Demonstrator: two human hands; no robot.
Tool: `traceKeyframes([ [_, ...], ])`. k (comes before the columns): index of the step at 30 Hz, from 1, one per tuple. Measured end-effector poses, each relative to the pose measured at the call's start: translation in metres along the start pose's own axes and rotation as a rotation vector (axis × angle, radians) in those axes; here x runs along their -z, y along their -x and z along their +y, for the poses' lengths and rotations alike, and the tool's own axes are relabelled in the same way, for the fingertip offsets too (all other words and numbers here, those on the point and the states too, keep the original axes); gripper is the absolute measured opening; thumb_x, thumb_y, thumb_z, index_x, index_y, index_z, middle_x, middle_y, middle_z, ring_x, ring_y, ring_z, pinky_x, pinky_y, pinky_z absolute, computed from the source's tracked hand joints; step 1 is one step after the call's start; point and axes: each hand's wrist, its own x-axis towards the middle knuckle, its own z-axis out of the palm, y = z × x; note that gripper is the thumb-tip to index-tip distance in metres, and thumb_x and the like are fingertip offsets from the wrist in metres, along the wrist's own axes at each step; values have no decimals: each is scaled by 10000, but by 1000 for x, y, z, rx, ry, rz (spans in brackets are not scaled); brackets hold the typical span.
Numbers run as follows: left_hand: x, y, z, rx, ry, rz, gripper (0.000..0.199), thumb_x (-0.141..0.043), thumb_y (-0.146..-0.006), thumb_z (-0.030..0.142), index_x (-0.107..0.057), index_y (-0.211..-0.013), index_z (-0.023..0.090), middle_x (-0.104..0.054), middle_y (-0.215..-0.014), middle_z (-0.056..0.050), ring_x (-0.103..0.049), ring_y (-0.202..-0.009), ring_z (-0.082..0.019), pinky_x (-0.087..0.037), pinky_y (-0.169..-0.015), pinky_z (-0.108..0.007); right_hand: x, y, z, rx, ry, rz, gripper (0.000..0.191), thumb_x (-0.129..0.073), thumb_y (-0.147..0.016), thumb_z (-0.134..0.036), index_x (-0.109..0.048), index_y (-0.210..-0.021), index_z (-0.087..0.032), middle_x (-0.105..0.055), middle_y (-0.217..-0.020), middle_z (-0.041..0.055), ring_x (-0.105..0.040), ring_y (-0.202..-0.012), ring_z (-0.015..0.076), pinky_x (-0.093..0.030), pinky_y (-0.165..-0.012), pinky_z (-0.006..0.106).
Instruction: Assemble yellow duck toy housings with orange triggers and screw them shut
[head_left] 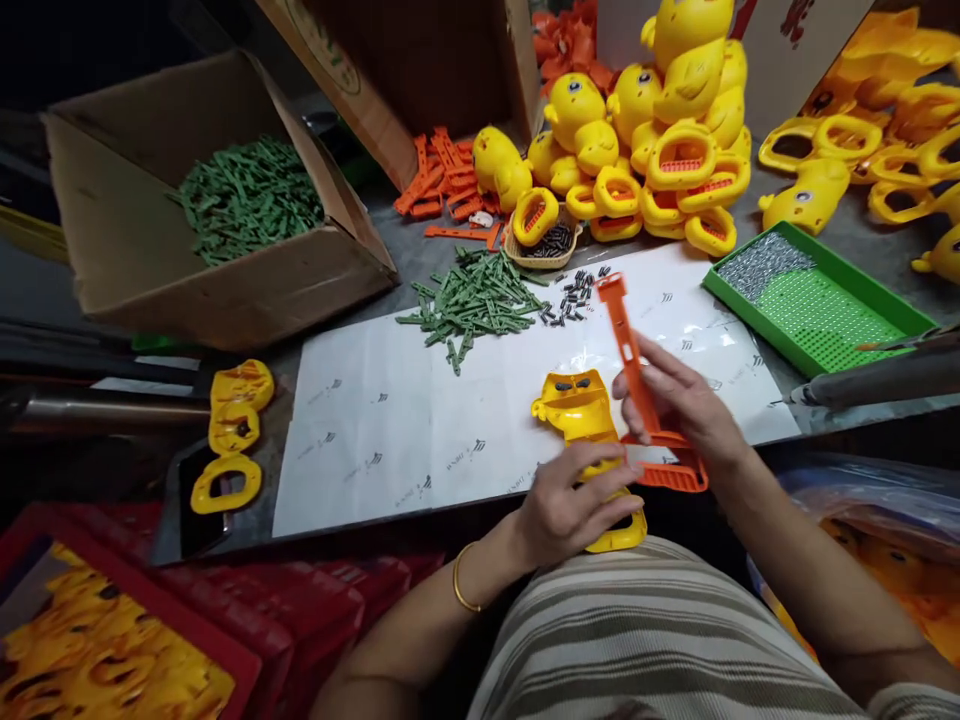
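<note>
My right hand (686,400) is closed around an orange plastic part (621,325), a long slotted bar with a ribbed lower end, held upright at a slant. My left hand (574,500) grips a yellow duck-shaped shell half (581,410) by its lower handle section. That shell lies inner side up at the table's front edge, with two dark spots in its head. The orange part's lower end is beside the shell's handle, close to my left fingertips. Beyond the hands are a pile of green plastic strips (484,300) and small dark cylindrical pieces (574,298).
A carton (112,270) of green strips stands left. Finished-looking yellow ducks (596,145) are stacked at the back beside orange parts (442,175). A green tray (840,320) of small metal pieces and an electric screwdriver (885,375) are right. Yellow shells (236,420) lie left.
</note>
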Motion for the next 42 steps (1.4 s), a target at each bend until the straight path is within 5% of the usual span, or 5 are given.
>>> traceKeyframes([
  [4,12,7,-51,319,-202,188,381,-663,-885,228,-610,-1262,239,-616,-1298,-118,-598,-1203,-228,-555,-976,-391,17,25,3,41,277,74,547,-597,-918,-429,-472,-1439,-322,-642,-906,12,-596,-592,109,-542,-516,249],
  [10,-2,11,-98,478,58,-46,572,-633,-903,381,-474,-1433,234,-516,-1484,-125,-493,-1380,-243,-469,-1108,-418,17,52,30,19,881,-99,474,-490,-981,-357,-458,-1449,-291,-713,-991,45,-692,-835,176,-592,-746,317],
  [14,-13,11,-92,518,53,40,372,-597,-931,360,-630,-1273,217,-642,-1346,-99,-598,-1270,-209,-485,-1103,-402,12,51,38,103,1078,-197,434,-450,-990,-305,-507,-1420,-277,-685,-1271,58,-688,-1044,209,-558,-905,354],
  [21,-21,16,-78,445,-120,119,319,-532,-957,260,-647,-1249,198,-683,-1240,-96,-651,-1169,-188,-547,-1027,-362,6,41,45,215,1320,-216,486,-402,-989,-246,-451,-1472,-218,-659,-848,55,-633,-730,180,-526,-651,289],
  [42,-35,20,-64,447,-202,219,319,-510,-971,247,-642,-1245,152,-628,-1103,-103,-642,-1012,-165,-569,-866,-300,6,38,50,209,1338,-148,447,-430,-978,-228,-537,-1402,-137,-659,-828,56,-629,-655,170,-502,-613,291],
])
